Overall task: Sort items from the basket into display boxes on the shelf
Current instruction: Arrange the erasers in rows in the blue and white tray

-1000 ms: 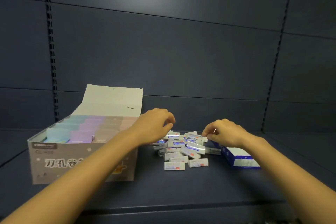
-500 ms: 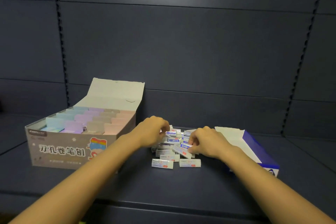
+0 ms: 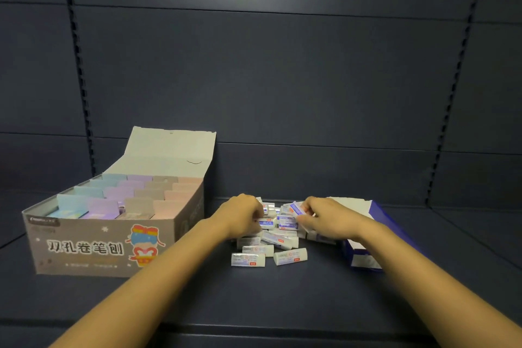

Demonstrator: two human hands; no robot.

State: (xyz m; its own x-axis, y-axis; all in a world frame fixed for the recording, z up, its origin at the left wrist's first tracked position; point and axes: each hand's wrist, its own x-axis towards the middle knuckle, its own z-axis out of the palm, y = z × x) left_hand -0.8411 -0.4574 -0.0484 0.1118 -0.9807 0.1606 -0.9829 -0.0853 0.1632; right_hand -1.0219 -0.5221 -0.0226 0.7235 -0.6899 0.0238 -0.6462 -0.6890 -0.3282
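Observation:
A pile of several small white erasers (image 3: pixel 272 237) with blue and red labels lies on the dark shelf (image 3: pixel 282 297). My left hand (image 3: pixel 243 215) sits on the pile's left side, fingers curled into the erasers. My right hand (image 3: pixel 324 217) is on the right side and pinches one eraser (image 3: pixel 296 207) between thumb and fingers. A blue and white display box (image 3: pixel 364 257) lies just right of the pile, partly hidden by my right forearm.
A grey display box (image 3: pixel 107 246) with its lid flap up stands at the left, filled with pastel blue, purple, grey and pink packs. The dark back panel rises behind. The shelf's front edge runs near the bottom.
Both hands have moved down onto the eraser pile and closer together. My right hand now pinches an eraser. The view has shifted, showing more of the blue box.

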